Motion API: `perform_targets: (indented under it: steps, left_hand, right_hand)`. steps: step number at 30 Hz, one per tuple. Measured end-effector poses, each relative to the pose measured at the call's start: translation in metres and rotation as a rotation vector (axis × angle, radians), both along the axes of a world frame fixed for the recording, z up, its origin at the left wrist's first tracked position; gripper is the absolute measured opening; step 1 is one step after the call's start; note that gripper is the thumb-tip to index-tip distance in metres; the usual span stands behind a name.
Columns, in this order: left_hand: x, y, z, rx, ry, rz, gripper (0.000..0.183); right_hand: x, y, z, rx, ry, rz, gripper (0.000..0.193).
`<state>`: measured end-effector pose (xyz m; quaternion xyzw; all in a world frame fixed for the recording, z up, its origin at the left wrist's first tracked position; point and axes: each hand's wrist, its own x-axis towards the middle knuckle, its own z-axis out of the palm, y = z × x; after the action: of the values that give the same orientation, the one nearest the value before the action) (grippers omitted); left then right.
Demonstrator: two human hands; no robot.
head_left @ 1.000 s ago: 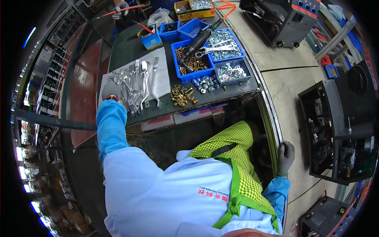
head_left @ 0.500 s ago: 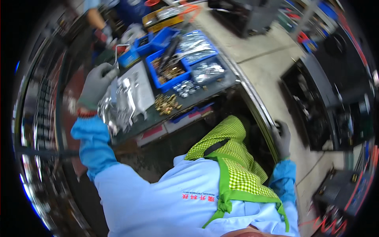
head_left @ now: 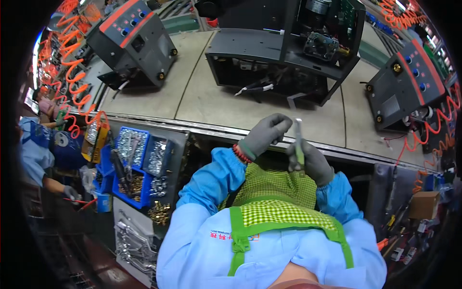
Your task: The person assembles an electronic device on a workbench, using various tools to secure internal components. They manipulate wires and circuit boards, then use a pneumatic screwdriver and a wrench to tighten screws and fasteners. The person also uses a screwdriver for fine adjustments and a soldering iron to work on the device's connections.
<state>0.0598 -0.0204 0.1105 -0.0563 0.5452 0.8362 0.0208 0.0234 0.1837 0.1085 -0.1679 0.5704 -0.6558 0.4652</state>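
Gloved in grey, my left hand [head_left: 265,136] is closed above my apron, at the near edge of the conveyor table. A thin L-shaped metal piece [head_left: 291,102] rises from its fingertips; whether it is a hex key I cannot tell. My right hand [head_left: 312,161], also gloved, is closed around a slim tool [head_left: 299,149] with a green handle and a silver upper end. That tool stands almost upright, close beside my left fingers. Beyond both hands sits an opened dark grey machine housing [head_left: 250,45], its inner parts and loose white-tipped cables showing.
Closed grey machines [head_left: 137,45] with orange trim stand at left, and another [head_left: 409,89] at right. Blue bins [head_left: 118,185] of fasteners, brass fittings [head_left: 160,213] and metal brackets [head_left: 132,243] lie on the left side bench. Coiled orange hoses hang at both sides. A co-worker [head_left: 36,149] is far left.
My view has turned from the side bench to the conveyor table. My left hand has come away from the brackets with the L-shaped piece; my right hand has left the table edge and now grips the green-handled tool.
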Motion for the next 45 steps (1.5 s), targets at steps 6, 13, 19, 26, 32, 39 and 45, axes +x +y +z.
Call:
perform_targets:
  steps: [6,13,19,26,32,39,45]
  left_hand:
    - [-0.084,0.029,-0.078,0.642,-0.035,0.086,0.030]
    - [-0.094,0.029,-0.050,-0.128,0.022,-0.015,0.036]
    - [-0.098,0.019,-0.069,0.165,0.004,0.111,0.036]
    - [-0.092,0.010,-0.073,0.246,0.053,0.105,0.041]
    - [-0.090,0.016,-0.072,0.415,0.019,0.112,0.034]
    - [-0.086,0.029,-0.059,0.319,-0.023,0.104,0.029]
    - [-0.084,0.040,-0.051,0.183,-0.058,0.090,0.027]
  right_hand:
    - [0.003,0.070,-0.030,0.074,0.170,-0.419,0.052]
    - [0.000,0.049,-0.031,0.116,0.082,-0.421,0.028]
    - [0.000,0.012,-0.034,0.047,-0.016,-0.526,0.025]
    - [0.002,0.004,-0.047,0.180,0.150,-0.529,0.038]
    - [0.010,-0.006,-0.052,0.157,0.054,-0.497,0.034]
    - [0.010,-0.013,-0.060,0.186,0.079,-0.480,0.033]
    - [0.013,-0.016,-0.073,0.204,0.157,-0.478,0.031]
